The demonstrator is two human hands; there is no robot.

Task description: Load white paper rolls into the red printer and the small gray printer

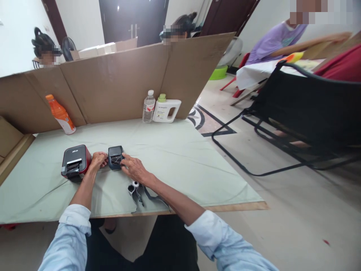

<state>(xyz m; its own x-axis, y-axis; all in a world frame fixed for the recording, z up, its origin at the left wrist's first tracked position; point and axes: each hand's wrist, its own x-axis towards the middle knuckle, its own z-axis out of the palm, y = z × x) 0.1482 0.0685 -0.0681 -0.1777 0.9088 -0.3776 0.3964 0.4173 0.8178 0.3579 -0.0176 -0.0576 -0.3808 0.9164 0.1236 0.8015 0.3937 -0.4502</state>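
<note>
A small dark blue-grey box-like device (115, 152) lies on the pale green table cover (175, 158), its lid open. My left hand (97, 159) grips its left side with curled fingers. My right hand (133, 166) rests on its right side, fingertips at the open compartment. Just left of it stands a red and black label printer (75, 162). Near the front edge, under my right forearm, lie a small white roll (135, 184), a metal clip-like part (131, 189) and a dark strap (153, 197).
An orange drink bottle (60, 114) leans at the back left; a water bottle (148, 107) and a white jug (167, 110) stand at the back against a cardboard screen (118, 82). A black folding chair (304, 113) stands right. Other people sit behind the screen and far right.
</note>
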